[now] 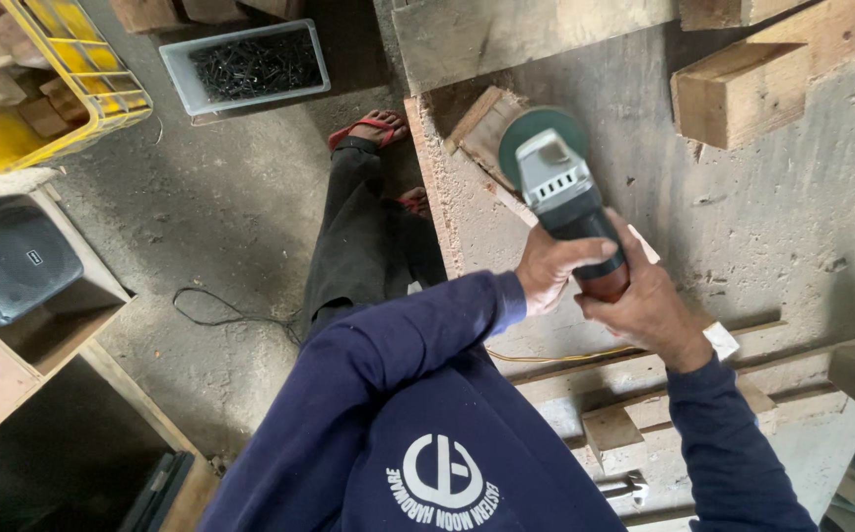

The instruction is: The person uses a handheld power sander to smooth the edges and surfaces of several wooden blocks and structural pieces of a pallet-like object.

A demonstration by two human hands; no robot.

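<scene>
Both my hands grip an angle grinder [557, 183] with a grey head and dark body. My left hand [551, 266] wraps the body from the left; my right hand [644, 303] holds its rear end from the right. The round green-grey disc [536, 126] rests on a small wooden piece [481, 125] lying on the worn workbench [743, 227] near its left edge. My dark blue sleeves reach in from below.
A wooden block [738, 94] lies at the bench's upper right, strips of wood [644, 379] near its front. On the floor stand a grey tray of dark screws [250, 64], a yellow crate of wood offcuts [33, 89], a black speaker [8, 261] and a loose cable [220, 315].
</scene>
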